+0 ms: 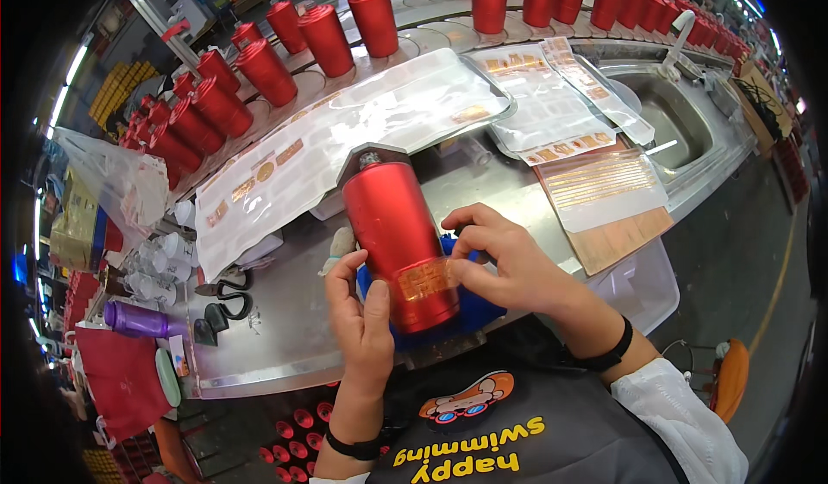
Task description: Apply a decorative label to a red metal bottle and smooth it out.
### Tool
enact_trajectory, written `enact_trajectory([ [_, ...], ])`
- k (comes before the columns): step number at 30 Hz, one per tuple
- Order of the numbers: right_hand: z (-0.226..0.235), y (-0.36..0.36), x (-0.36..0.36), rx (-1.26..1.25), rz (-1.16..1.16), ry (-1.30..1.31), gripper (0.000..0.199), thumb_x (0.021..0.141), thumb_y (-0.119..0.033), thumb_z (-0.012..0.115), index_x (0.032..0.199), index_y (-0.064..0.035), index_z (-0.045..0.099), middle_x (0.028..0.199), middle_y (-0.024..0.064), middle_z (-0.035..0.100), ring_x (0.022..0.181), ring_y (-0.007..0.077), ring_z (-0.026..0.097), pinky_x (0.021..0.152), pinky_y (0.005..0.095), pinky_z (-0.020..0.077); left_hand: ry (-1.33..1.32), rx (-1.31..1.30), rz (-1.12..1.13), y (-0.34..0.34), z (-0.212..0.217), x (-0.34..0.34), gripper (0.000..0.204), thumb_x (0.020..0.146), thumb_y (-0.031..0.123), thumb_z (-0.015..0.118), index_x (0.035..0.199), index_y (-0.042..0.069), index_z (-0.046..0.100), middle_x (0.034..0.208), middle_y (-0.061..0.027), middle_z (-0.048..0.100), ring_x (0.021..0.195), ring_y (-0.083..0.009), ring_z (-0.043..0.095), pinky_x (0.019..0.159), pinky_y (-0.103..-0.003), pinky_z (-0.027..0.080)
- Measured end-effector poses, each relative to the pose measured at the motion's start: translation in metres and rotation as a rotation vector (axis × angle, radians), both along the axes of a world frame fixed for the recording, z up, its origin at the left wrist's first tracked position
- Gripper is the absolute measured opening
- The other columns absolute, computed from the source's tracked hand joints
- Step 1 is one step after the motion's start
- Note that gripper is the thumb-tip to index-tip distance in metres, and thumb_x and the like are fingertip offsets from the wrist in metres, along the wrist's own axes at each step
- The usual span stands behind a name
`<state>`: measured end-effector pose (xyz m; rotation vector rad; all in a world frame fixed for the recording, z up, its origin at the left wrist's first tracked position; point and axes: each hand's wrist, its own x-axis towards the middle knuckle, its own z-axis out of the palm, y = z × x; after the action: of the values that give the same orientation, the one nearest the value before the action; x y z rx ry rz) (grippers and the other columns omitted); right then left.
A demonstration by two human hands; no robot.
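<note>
A red bottle [392, 216] with a dark neck lies tilted in front of me over a blue support [479, 311], its base toward me. Across its lower part runs a clear strip with gold print, a decal [423, 280]. My left hand [360, 320] is against the bottle's lower left side, thumb and fingers bracing it. The right edge of the decal is pinched between the thumb and forefinger of my right hand [509, 264]. Behind the bottle's neck stands a dark angular plate [349, 166].
Decal sheets [267, 173] cover a tray behind the bottle; more sheets [552, 96] lie right, beside a wooden board [617, 242] and a sink [668, 122]. Red bottles [328, 40] line the conveyor. Scissors [228, 298], a purple bottle [138, 318] and clear cups [164, 260] sit left.
</note>
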<state>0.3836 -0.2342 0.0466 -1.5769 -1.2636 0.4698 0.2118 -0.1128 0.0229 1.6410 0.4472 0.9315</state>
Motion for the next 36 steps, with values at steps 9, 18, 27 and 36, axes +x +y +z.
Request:
enact_trajectory([
  [9,0.037,0.003,-0.008,0.115,0.118,-0.011,0.006,0.081,-0.004,0.062,0.082,0.0022,0.063,0.114,0.0144,0.056,0.083,0.0157,0.059,0.073,0.0276,0.0479,-0.042,-0.134,-0.018,0.006,-0.009,0.001,0.039,0.093,0.012,0.05,0.128,-0.004,0.04,0.125,-0.0129,0.044,0.116,-0.0192,0.042,0.104,-0.033,0.03],
  [18,0.014,0.002,-0.002,0.092,0.04,0.01,0.009,0.082,-0.009,0.063,0.08,-0.0006,0.059,0.11,0.0127,0.057,0.07,0.0138,0.055,0.065,0.0269,0.0465,0.029,0.034,-0.003,0.002,-0.004,0.012,0.065,0.089,0.026,0.063,0.136,-0.005,0.031,0.131,-0.0167,0.04,0.124,-0.0243,0.039,0.107,-0.036,0.029],
  [27,0.004,-0.001,0.001,-0.01,0.008,0.08,0.008,0.083,-0.007,0.06,0.079,-0.0006,0.059,0.114,0.014,0.056,0.089,0.0174,0.058,0.078,0.0294,0.0457,0.059,-0.021,-0.026,-0.002,-0.001,0.015,0.075,0.089,0.027,0.064,0.142,-0.005,0.021,0.138,-0.0202,0.035,0.128,-0.027,0.037,0.108,-0.038,0.029],
  [36,-0.009,0.002,0.002,0.066,0.007,0.035,0.011,0.083,-0.011,0.062,0.081,-0.0006,0.059,0.111,0.016,0.058,0.091,0.0251,0.061,0.076,0.0324,0.0479,0.075,0.023,-0.044,-0.001,-0.002,0.014,0.068,0.093,0.022,0.055,0.145,-0.002,0.019,0.141,-0.0163,0.032,0.13,-0.0235,0.034,0.11,-0.036,0.024],
])
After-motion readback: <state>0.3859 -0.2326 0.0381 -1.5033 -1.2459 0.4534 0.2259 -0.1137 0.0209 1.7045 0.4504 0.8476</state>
